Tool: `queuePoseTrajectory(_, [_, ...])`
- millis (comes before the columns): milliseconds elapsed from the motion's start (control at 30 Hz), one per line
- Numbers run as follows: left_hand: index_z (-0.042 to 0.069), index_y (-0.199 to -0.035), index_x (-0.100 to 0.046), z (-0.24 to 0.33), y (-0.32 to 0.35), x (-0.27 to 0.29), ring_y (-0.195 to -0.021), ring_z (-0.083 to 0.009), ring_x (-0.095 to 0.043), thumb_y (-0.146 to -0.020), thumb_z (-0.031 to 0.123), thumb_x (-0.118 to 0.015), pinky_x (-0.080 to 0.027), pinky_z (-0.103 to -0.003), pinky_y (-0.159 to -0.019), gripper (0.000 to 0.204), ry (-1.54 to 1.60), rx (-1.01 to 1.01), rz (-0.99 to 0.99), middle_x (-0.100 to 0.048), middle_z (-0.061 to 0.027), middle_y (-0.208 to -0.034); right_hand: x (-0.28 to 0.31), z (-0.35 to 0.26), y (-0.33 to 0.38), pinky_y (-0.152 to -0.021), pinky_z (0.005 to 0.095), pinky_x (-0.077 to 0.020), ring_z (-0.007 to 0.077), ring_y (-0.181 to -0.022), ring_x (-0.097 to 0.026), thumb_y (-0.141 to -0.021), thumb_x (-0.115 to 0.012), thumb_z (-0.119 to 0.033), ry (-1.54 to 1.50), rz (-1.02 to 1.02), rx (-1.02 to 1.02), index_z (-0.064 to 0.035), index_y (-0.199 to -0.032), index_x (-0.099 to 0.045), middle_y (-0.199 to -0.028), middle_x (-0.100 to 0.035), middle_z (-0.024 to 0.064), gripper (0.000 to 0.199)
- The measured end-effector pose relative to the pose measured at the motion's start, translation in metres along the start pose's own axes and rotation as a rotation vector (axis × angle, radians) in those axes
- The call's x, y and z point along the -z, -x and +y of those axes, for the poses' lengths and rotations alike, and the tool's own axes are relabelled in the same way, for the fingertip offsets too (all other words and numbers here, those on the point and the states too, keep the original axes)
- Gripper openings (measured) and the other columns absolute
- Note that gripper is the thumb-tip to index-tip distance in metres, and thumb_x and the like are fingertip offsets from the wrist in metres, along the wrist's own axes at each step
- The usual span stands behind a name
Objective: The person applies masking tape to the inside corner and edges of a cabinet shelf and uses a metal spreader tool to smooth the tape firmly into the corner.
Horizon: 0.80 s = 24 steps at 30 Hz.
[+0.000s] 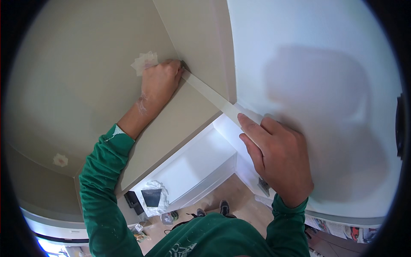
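Past the front right corner of a beige shelf (169,128), the right hand (283,156) extends its index finger; at the back right corner, the left hand (162,81) curls; both grips are unclear. A pale strip (209,93) follows the right edge between.

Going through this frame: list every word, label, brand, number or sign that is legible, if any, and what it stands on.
Legible text: none.
White print on the green top: steeply slanted and partly cut off; cannot be read.
Printed sheets at the lower right: too small and blurred to read.
Pale strip along the corner: no lettering visible.
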State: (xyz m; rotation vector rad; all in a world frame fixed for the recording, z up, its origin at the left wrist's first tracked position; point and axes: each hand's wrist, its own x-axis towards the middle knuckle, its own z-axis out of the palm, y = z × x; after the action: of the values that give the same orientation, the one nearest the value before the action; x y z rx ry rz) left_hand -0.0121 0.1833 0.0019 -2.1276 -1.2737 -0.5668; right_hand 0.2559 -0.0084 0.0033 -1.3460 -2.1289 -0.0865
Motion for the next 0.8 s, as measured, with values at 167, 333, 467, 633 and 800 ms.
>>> queuePoseTrajectory(167, [0.01, -0.085, -0.069, 0.0011, -0.0014, 0.0014, -0.069, -0.031, -0.069, -0.089, 0.024, -0.071, -0.052, -0.043, -0.063, 0.015, -0.041, -0.024, 0.008, -0.071, -0.01, -0.077, 0.0005, 0.0002, -0.0002, -0.062, 0.0371, -0.0523, 0.023, -0.074, -0.064, -0.09, -0.07, -0.016, 0.004, -0.002, 0.0, -0.0038, -0.12, -0.068, -0.08, -0.058, 0.0076, 0.032])
queuePoseTrajectory(333, [0.009, -0.084, -0.067, 0.0017, -0.0016, 0.0037, -0.07, -0.0322, -0.069, -0.09, 0.023, -0.07, -0.051, -0.044, -0.065, 0.016, -0.056, -0.035, -0.01, -0.07, -0.01, -0.077, 0.0005, 0.0007, -0.0001, -0.062, 0.037, -0.0523, 0.023, -0.073, -0.064, -0.09, -0.07, -0.016, -0.003, 0.007, 0.005, -0.004, -0.119, -0.068, -0.08, -0.058, 0.0077, 0.032])
queuePoseTrajectory(467, [0.007, -0.085, -0.065, 0.0006, -0.0039, 0.0025, -0.072, -0.0327, -0.068, -0.092, 0.021, -0.068, -0.051, -0.045, -0.066, 0.016, -0.069, -0.052, -0.036, -0.07, -0.0104, -0.082, -0.0001, 0.0011, 0.0002, -0.061, 0.0364, -0.0522, 0.0225, -0.072, -0.063, -0.09, -0.071, -0.016, -0.005, 0.022, 0.006, -0.004, -0.118, -0.069, -0.079, -0.057, 0.0071, 0.031])
queuePoseTrajectory(633, [0.005, -0.092, -0.062, 0.0016, -0.007, 0.004, -0.075, -0.0336, -0.069, -0.092, 0.02, -0.067, -0.05, -0.047, -0.068, 0.015, -0.122, -0.068, -0.057, -0.071, -0.0109, -0.09, 0.0008, 0.0021, -0.0003, -0.058, 0.035, -0.0512, 0.0208, -0.069, -0.062, -0.089, -0.071, -0.015, 0.004, 0.041, 0.026, -0.0038, -0.116, -0.07, -0.078, -0.056, 0.0061, 0.029])
queuePoseTrajectory(800, [0.006, -0.106, -0.056, 0.0008, -0.0044, -0.0015, -0.075, -0.0328, -0.07, -0.093, 0.016, -0.063, -0.049, -0.05, -0.072, 0.018, -0.147, -0.054, -0.033, -0.07, -0.0106, -0.088, 0.0001, 0.0026, -0.0003, -0.056, 0.0345, -0.0502, 0.0201, -0.067, -0.061, -0.088, -0.071, -0.014, -0.01, 0.069, 0.051, -0.0033, -0.113, -0.07, -0.077, -0.056, 0.0059, 0.027])
